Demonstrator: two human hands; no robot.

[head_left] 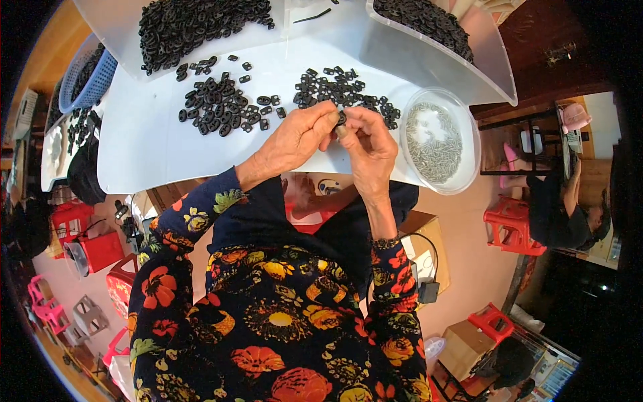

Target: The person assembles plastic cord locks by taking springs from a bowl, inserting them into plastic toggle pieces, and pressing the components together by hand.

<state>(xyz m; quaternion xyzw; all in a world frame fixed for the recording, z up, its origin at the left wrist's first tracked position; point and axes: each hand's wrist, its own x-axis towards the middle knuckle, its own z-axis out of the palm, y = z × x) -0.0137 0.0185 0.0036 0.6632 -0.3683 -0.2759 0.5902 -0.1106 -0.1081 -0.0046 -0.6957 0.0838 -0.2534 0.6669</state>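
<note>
My left hand (295, 142) and my right hand (370, 144) meet over the near edge of the white table. Between their fingertips they pinch a small black plastic part (341, 118), largely covered by the fingers. Just beyond my left hand lies a loose pile of black oval parts (218, 104), each with holes. Behind my fingers spreads a second heap of smaller black pieces (328, 87). To the right of my right hand stands a round see-through tub (474, 137) with many thin silvery pins (435, 157) in it.
At the back left a translucent bin (114, 27) holds a mass of black parts; another bin (429, 63) stands back right. A blue basket (100, 80) sits far left. Beside a red stool (512, 224), another person (562, 208) works at the right. A cardboard box (429, 244) is below.
</note>
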